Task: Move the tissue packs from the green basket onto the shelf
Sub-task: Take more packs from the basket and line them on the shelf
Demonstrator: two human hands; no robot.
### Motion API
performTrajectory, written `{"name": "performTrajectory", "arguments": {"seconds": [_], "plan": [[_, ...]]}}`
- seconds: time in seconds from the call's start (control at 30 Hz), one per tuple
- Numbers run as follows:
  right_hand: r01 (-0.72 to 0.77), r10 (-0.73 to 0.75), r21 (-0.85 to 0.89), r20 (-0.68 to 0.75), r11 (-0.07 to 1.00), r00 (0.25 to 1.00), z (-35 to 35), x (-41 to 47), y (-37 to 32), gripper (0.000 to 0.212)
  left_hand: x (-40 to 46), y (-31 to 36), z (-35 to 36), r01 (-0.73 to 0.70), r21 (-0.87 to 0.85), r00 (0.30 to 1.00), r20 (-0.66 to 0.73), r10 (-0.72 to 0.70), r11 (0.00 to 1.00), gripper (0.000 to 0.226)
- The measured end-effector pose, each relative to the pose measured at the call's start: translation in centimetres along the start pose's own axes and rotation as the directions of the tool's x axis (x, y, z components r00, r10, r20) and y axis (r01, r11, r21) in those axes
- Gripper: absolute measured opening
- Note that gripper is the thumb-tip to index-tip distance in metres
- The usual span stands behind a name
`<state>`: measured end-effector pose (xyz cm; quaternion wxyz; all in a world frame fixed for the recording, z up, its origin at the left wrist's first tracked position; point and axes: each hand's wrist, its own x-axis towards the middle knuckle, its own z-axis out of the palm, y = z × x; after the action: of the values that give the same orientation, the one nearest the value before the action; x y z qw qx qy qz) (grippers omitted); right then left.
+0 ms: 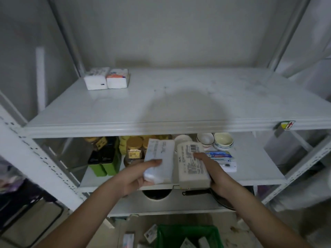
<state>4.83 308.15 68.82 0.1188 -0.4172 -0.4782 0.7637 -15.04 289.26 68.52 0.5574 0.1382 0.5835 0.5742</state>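
Note:
My left hand (pixel 138 178) grips a white tissue pack (pixel 161 156) and my right hand (pixel 213 173) grips a second white tissue pack (pixel 192 160) with black print and a barcode. Both packs are raised side by side in front of the middle shelf, below the front edge of the white top shelf (pixel 179 104). Two tissue packs lie side by side at the back left of that top shelf: a plain white one (pixel 96 78) and one with an orange label (pixel 118 78). The green basket (pixel 188 235) sits on the floor at the bottom of the view, with more packs inside.
The middle shelf (pixel 259 167) holds jars (pixel 135 151), green containers (pixel 104 161), bowls (pixel 215 140) and a toothpaste box (pixel 219 155). A black pan (pixel 215 197) rests on the lower shelf. Loose packs (pixel 128 241) lie on the floor left of the basket. White uprights frame both sides.

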Motion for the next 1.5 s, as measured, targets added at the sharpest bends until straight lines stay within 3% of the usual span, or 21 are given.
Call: {"name": "performTrajectory", "arguments": {"seconds": [0.23,0.33,0.63,0.83,1.03,1.17,1.23,1.3,1.33,1.4,1.5], "plan": [[0.081,-0.088,0.047,0.157,0.996,0.984,2.9,-1.5,-3.4,0.031,-4.0,4.2,-2.2,-0.096,-0.036,0.993,0.061,0.098,0.995,0.075],[0.138,-0.149,0.064,0.221,0.988,0.964,5.3,-1.6,-5.0,0.023,-5.7,6.5,-3.1,-0.153,-0.053,0.986,0.053,0.156,0.987,0.085],[0.195,-0.195,0.024,0.26,0.98,0.946,16.3,-0.4,-10.1,0.033,-8.6,12.5,-8.2,-0.306,-0.158,0.952,-0.064,0.3,0.939,0.05],[0.274,-0.246,-0.061,0.285,0.96,0.926,24.3,2.0,-13.3,0.036,-7.9,16.9,-13.9,-0.374,0.067,0.891,-0.253,0.378,0.925,0.048],[0.32,-0.271,-0.191,0.242,0.928,0.932,30.1,5.5,-15.1,0.045,-5.7,20.4,-17.9,-0.293,0.278,0.848,-0.367,0.383,0.915,0.06],[0.422,-0.415,-0.466,0.123,0.778,0.901,30.2,7.0,-14.8,0.057,-5.1,21.2,-19.4,-0.251,0.457,0.793,-0.409,0.452,0.853,0.067],[0.541,-0.528,-0.514,0.188,0.666,0.828,29.0,6.6,-13.5,0.059,-5.5,20.6,-19.8,-0.28,0.598,0.756,-0.345,0.557,0.751,0.066],[0.672,-0.606,-0.526,0.327,0.521,0.726,27.3,5.7,-12.1,0.037,-5.7,19.6,-20.5,-0.324,0.709,0.735,-0.229,0.638,0.627,0.057],[0.711,-0.592,-0.523,0.41,0.471,0.694,26.6,5.2,-11.6,0.044,-5.6,19.2,-21.0,-0.339,0.745,0.728,-0.179,0.662,0.574,0.058],[0.725,-0.553,-0.569,0.485,0.389,0.678,26.2,5.4,-11.5,0.078,-5.1,19.0,-21.6,-0.341,0.801,0.713,-0.121,0.691,0.492,0.069],[0.688,-0.574,-0.67,0.458,0.278,0.679,26.8,6.9,-12.1,0.079,-4.2,20.2,-22.0,-0.353,0.818,0.746,-0.047,0.664,0.454,0.091]]}}
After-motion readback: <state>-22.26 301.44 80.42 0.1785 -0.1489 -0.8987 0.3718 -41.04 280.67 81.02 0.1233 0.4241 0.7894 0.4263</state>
